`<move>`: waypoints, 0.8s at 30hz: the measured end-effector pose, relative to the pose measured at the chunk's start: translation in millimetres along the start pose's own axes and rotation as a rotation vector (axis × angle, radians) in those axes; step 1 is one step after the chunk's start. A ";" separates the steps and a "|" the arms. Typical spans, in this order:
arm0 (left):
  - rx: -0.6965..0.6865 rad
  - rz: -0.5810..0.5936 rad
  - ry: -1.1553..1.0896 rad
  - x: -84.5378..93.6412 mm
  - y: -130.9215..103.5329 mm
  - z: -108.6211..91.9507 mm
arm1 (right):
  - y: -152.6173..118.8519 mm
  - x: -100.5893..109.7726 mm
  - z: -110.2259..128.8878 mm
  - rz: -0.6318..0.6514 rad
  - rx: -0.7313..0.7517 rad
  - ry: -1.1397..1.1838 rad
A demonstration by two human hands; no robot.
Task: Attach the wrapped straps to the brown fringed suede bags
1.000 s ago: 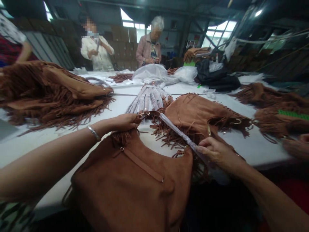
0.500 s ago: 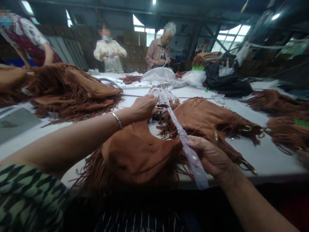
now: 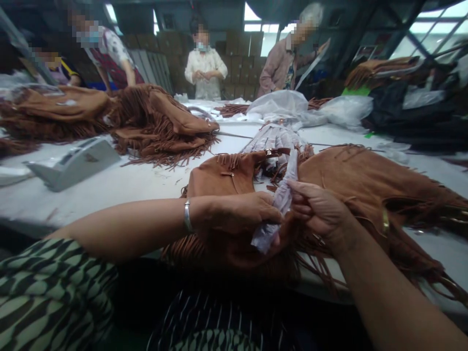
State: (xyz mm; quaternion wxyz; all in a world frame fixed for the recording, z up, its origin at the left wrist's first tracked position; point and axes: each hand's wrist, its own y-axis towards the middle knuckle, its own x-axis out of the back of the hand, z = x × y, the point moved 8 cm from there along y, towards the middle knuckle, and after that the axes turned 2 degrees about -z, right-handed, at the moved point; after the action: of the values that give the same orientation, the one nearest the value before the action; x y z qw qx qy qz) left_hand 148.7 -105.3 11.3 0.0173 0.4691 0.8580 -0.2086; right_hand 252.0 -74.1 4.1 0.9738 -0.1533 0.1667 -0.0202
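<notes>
A brown fringed bag (image 3: 215,178) lies at the table's front edge, partly hidden beneath my forearm. Over it, my left hand (image 3: 252,212) is closed on the lower part of a crumpled white wrapping strip (image 3: 283,192). My right hand (image 3: 321,209) pinches the same strip just above and to the right. The strip's top end reaches the bag's strap and buckle (image 3: 274,152). Another brown bag (image 3: 343,170) with gold rings lies to the right of my hands. A bundle of white strips (image 3: 274,136) lies behind the strap.
More fringed bags (image 3: 164,117) are piled at the left, near a grey holder (image 3: 80,163). Clear plastic bags (image 3: 281,102) and black material (image 3: 405,117) lie at the back. Several people stand across the white table (image 3: 153,183).
My left hand has come down from the strap to the strip's lower part, beside my right hand. The view has shifted left. A person at the back now holds up a white strip.
</notes>
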 end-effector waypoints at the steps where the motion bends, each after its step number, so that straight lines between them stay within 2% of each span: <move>1: 0.009 0.010 -0.042 1.0 -1.8 0.1 | 3.4 0.0 4.6 -0.015 0.029 0.007; 5: 0.031 0.019 -0.227 6.7 -10.3 4.0 | 8.8 -1.8 13.6 -0.072 0.150 0.073; 10: 0.024 -0.205 -0.214 26.2 -12.2 8.1 | 11.2 -9.8 -1.1 -0.081 0.178 0.108; 14: 0.050 -0.254 -0.164 32.5 1.2 2.3 | 12.0 -14.1 -12.7 -0.097 0.163 0.101; 17: 0.055 -0.212 -0.142 33.3 13.5 -4.7 | 10.3 -12.8 -15.6 -0.121 0.152 0.115; 22: 0.007 0.016 -0.156 18.0 18.9 -13.3 | 11.2 -5.9 -11.8 -0.146 0.124 0.175; 24: 0.016 0.014 -0.124 17.4 16.9 -13.6 | 14.5 -4.9 -11.3 -0.141 0.083 0.194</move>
State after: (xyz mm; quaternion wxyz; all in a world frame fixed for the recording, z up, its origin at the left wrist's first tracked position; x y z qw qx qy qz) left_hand 154.9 -78.3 14.0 0.0681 0.4613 0.8504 -0.2438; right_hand 243.4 -63.2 -8.9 0.9548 -0.1214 0.2478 -0.1102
